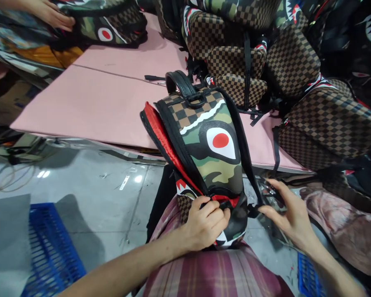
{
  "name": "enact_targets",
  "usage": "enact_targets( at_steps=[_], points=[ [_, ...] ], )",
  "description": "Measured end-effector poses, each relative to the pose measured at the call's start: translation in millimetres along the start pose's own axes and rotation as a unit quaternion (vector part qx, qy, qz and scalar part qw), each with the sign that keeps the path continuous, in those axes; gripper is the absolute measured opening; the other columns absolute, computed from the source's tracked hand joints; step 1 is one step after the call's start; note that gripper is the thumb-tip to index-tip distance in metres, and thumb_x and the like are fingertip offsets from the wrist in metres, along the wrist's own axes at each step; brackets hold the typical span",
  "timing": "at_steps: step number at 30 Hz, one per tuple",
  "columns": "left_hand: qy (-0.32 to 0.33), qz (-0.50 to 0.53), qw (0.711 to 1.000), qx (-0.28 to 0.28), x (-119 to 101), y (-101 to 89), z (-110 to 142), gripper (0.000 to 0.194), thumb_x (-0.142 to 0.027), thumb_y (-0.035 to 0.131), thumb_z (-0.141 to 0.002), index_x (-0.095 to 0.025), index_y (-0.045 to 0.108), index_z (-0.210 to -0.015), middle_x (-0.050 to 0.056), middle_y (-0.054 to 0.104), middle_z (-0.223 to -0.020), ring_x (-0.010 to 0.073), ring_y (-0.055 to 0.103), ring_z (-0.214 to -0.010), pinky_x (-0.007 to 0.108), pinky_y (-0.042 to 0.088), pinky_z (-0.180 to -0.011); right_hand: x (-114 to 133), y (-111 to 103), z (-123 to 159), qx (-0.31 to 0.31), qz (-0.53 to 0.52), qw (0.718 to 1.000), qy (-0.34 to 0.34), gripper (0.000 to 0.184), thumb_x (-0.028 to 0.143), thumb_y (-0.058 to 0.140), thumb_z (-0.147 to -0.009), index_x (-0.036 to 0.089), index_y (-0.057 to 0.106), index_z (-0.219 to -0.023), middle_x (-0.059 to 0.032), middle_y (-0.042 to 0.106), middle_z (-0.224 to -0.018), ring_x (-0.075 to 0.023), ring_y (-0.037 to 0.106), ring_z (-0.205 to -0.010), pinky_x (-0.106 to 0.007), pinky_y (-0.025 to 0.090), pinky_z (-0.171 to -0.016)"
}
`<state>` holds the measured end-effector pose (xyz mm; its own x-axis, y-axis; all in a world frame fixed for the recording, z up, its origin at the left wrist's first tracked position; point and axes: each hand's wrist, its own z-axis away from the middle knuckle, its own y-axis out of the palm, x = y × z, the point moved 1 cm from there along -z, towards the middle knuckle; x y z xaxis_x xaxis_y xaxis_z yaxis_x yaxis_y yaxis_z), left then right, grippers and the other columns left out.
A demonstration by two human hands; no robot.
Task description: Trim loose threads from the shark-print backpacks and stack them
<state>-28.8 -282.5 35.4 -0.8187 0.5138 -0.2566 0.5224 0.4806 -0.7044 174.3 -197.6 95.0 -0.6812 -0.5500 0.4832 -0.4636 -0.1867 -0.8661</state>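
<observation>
A camouflage and brown-checked backpack (214,152) with a shark-eye print and red lining stands on my lap, leaning against the pink table (89,103). My left hand (205,222) is closed on the bag's lower edge, near the red zip opening. My right hand (287,214) pinches a black strap (255,208) at the bag's right side. The bag's black top handle (181,82) points away from me.
Several brown-checked backpacks (266,62) are piled at the back right of the table. Another person's hand (54,14) rests on a camouflage bag (111,24) at the top left. Blue plastic crates (49,251) stand on the grey floor on both sides of my legs.
</observation>
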Motion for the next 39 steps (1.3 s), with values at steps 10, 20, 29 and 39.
enact_targets(
  at_steps=[10, 20, 29, 39],
  points=[
    [0.044, 0.009, 0.999, -0.005, -1.7, 10.0, -5.3, 0.022, -0.010, 0.040, -0.089, -0.011, 0.061, -0.082, -0.003, 0.054, -0.057, 0.0130, 0.051, -0.066, 0.033, 0.030, -0.072, 35.8, -5.7, -12.8, 0.145, 0.182, 0.971, -0.054, 0.016, 0.029, 0.046, -0.090, 0.018, 0.057, -0.091, -0.0012, 0.064, -0.073, -0.0164, 0.062, -0.065, -0.026, 0.038, -0.056],
    [0.023, 0.043, 0.998, -0.037, 0.4, 11.9, 2.8, 0.016, -0.008, 0.048, -0.083, -0.014, 0.058, -0.073, -0.003, 0.054, -0.058, 0.0131, 0.050, -0.069, 0.032, 0.030, -0.072, 60.0, 4.4, -26.2, 0.145, 0.286, 0.940, -0.114, 0.010, 0.016, 0.057, -0.081, 0.018, 0.061, -0.072, 0.0004, 0.062, -0.062, -0.0158, 0.057, -0.055, -0.029, 0.025, -0.052],
    [0.009, 0.047, 0.998, -0.041, 2.7, 8.4, 4.8, 0.015, -0.008, 0.047, -0.084, -0.013, 0.060, -0.078, -0.003, 0.053, -0.057, 0.0133, 0.050, -0.069, 0.033, 0.030, -0.072, 59.7, 2.6, -35.8, 0.170, 0.272, 0.943, -0.091, 0.016, 0.026, 0.053, -0.085, 0.019, 0.062, -0.073, 0.0012, 0.062, -0.061, -0.0147, 0.057, -0.053, -0.028, 0.021, -0.050],
    [0.007, 0.047, 0.998, -0.043, 2.7, 9.2, 5.2, 0.017, -0.007, 0.045, -0.084, -0.014, 0.059, -0.076, -0.002, 0.053, -0.056, 0.0137, 0.050, -0.068, 0.033, 0.031, -0.071, 69.1, 1.6, -42.0, 0.216, 0.304, 0.923, -0.098, 0.015, 0.020, 0.054, -0.082, 0.018, 0.061, -0.070, -0.0016, 0.063, -0.059, -0.0128, 0.054, -0.050, -0.028, 0.018, -0.049]
  ],
)
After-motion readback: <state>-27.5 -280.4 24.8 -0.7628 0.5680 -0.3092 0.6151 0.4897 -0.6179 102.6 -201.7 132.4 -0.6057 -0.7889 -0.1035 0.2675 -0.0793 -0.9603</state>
